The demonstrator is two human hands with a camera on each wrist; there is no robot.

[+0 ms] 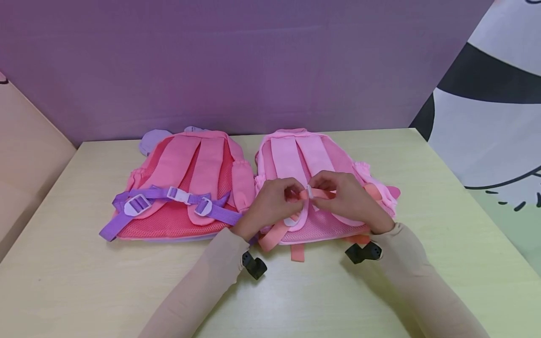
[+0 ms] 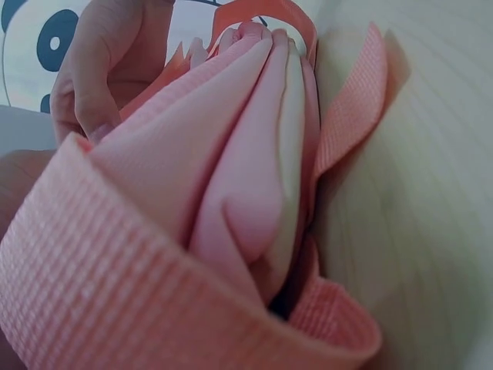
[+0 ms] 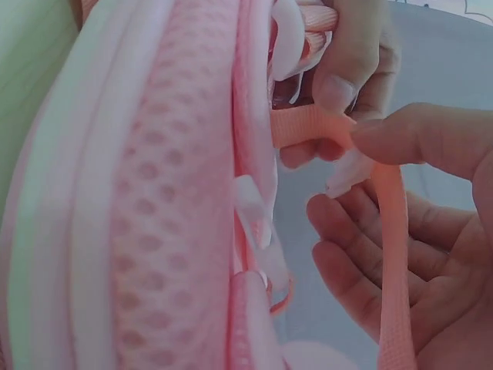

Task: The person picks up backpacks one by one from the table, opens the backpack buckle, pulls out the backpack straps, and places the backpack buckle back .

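A light pink backpack [image 1: 284,152] lies back side up, its shoulder straps facing me. Above its lower half, my left hand [image 1: 276,199] pinches an orange webbing strap [image 3: 304,127] close to a white plastic buckle [image 1: 310,191]. From the other side my right hand [image 1: 348,197] grips the strap at the buckle, the thumb pressing on it and the other fingers curved beneath in the right wrist view. Fingers partly cover the buckle. Loose orange webbing [image 2: 139,277] loops large across the left wrist view, in front of the bag's pink side.
Left of it lies a coral backpack [image 1: 143,230] with purple straps [image 1: 224,215] joined by a white buckle [image 1: 179,195]. Both bags rest on a pale wooden table [image 1: 63,281], against a purple backdrop [image 1: 253,65]. An orange strap end [image 1: 297,253] trails onto the tabletop.
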